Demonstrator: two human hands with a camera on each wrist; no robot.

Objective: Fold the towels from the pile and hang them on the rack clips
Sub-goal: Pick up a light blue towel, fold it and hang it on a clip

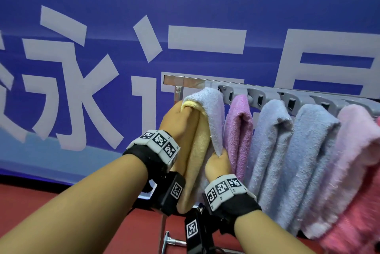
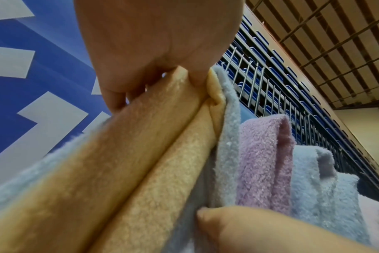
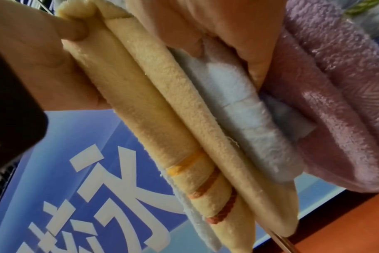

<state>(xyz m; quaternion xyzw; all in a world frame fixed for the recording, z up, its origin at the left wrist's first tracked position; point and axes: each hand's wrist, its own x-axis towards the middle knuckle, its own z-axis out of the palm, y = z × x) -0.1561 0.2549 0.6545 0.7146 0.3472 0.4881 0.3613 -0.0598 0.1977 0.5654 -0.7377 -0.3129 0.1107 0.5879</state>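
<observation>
Left hand (image 1: 174, 119): fingers curled over top fold of yellow towel (image 1: 197, 150), gripping it at left end of rack (image 1: 267, 92). Right hand (image 1: 218, 164): fingers pinch lower edge of pale blue towel (image 1: 213, 113) draped over yellow one. Beside them, hung in row: purple towel (image 1: 239, 130), two blue towels (image 1: 269, 146), pink towel (image 1: 357, 150). Blue banner (image 1: 102, 27) behind.

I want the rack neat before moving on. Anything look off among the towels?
Yes: at the rack's left end the yellow towel is sandwiched inside a pale blue towel, both held by the hands, while the others hang singly.
</observation>
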